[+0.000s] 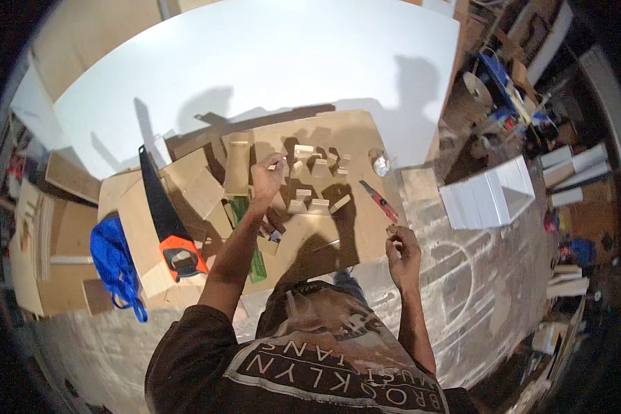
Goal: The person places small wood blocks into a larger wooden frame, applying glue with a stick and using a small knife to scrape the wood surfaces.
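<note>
"Several wooden blocks lay left of the red knife. Easy handling?"

"They looked light, stiff, best gripped by opposite sides."

"Hands?"

"The left hand, well left of the knife, apparently pinched a pale piece; the right hand, just nearside, pinched a tan piece."

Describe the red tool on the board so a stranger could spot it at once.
Start at the brown board below the big white surface. Near its right edge, between a shiny silvery lump and the right hand, lies a slim, slanting red tool with a dark upper end. Its red colour sets it apart from the pale blocks to its left.
</note>
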A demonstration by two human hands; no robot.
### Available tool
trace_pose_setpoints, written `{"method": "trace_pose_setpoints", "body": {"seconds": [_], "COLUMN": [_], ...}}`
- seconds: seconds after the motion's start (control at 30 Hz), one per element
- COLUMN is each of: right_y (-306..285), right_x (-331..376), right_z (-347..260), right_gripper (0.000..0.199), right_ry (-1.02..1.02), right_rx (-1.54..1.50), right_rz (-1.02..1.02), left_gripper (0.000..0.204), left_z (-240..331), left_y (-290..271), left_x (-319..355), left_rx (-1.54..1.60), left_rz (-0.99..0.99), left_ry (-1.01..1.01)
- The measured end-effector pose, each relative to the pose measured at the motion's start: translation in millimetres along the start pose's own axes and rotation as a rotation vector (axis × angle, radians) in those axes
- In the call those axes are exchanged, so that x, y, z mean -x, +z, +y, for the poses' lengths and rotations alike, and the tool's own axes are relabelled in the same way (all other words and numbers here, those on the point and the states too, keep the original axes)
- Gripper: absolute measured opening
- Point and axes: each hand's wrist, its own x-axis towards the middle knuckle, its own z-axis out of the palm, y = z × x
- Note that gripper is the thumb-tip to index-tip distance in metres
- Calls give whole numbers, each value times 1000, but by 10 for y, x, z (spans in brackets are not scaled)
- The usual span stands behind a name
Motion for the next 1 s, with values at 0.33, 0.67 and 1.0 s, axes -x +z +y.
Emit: {"method": "trace_pose_setpoints", "body": {"seconds": [0.33,0.67,1.0], "right_y": [107,214,220], "right_x": [392,476,506], "right_z": [-163,-313,-260], "right_gripper": [36,36,36], "right_ry": [46,83,80], "right_rx": [107,151,128], "right_rz": [109,121,109], "left_gripper": [14,10,11], "left_z": [-102,29,-46], "left_y": [205,186,258], "left_x": [-4,-63,-131], "left_rx": [124,104,-17], "left_rz": [-81,-100,-53], "left_ry": [-90,-7,160]}}
